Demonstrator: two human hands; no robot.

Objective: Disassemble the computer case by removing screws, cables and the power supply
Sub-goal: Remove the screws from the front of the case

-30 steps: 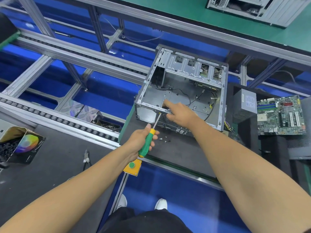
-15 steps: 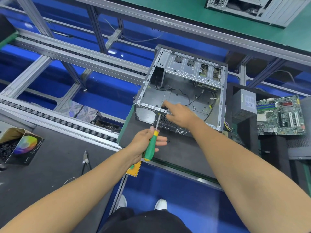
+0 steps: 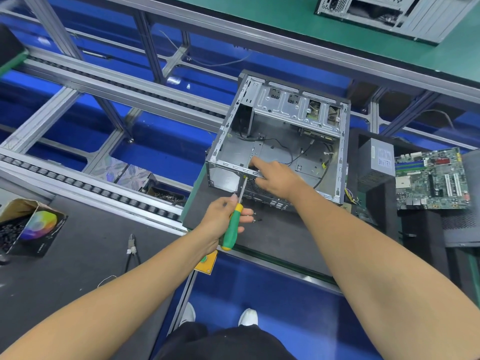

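Step in hand: undoing a screw on the near top rail of the computer case, as far as I can judge.
Left hand: wrapped round the green and yellow handle of the screwdriver, whose thin shaft rises to the rail.
Right hand: lies over the same rail, forefinger stretched out straight beside the tip; the other fingers fall behind the rail, so I cannot tell whether they grip it.
Doing it well: keep the shaft in line with the screw and press firmly before turning, since the tip may slip from the head. The right hand should steady the case and be ready to catch the screw.
Where the case is: on a dark mat on the table, lying on its side with the open face up.
How the case looks: bare grey metal, nearly empty, with a few black cables loose on its floor and drive bays at the far end.
Already out: the power supply and the motherboard, both to the right of the case.
Nearby: small screws on the mat, cutters to the left.
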